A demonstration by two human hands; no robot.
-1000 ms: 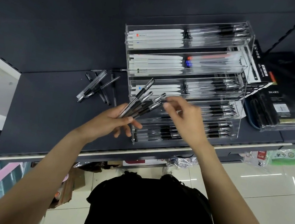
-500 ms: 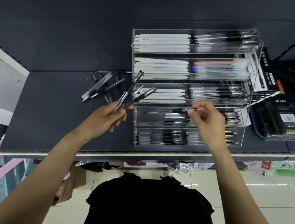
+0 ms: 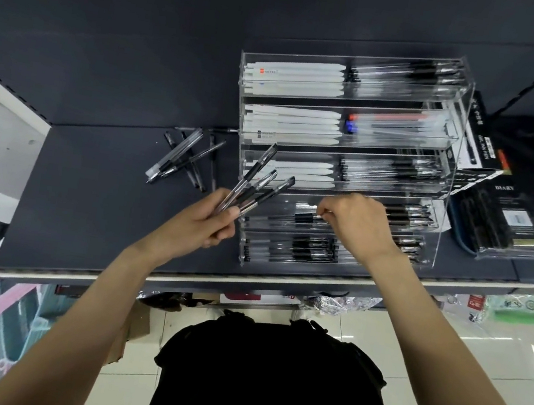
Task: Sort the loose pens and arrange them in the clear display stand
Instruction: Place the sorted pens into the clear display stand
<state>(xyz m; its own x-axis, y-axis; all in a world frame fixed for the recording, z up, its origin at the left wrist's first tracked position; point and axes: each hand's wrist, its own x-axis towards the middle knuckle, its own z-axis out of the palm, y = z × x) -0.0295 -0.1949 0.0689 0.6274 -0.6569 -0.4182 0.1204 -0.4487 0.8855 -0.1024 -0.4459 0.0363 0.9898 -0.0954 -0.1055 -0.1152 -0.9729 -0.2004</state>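
- Now the right hand (image 3: pixel 356 227) is down at the fourth tier of the clear display stand (image 3: pixel 440 226), its thumb and fingers pinching one end of a single pen (image 3: pixel 304 217) that lies nearly flat in the left compartment of that tier. Half a second ago the same hand held that pen above the tier; a second ago it was just drawing it from the bundle.
- Meanwhile the left hand (image 3: pixel 212 217) has moved back to the left of the stand and grips a fanned bundle of pens (image 3: pixel 254 183), about three or four, tips pointing up and away. The bundle looks thinner than a second ago.
- So one pen has passed from bundle to stand, and the placing step looks almost finished; only the release seems left.
- On the dark shelf (image 3: pixel 88 194), a heap of loose pens (image 3: pixel 185 160) lies criss-crossed just left of the stand, untouched, in the same place as before.
- The upper tiers hold white pens at left and clear-barrelled ones at right; the lowest tiers hold black-gripped pens.
- By my judgement, the task is well short of done: the bundle and the heap both wait.
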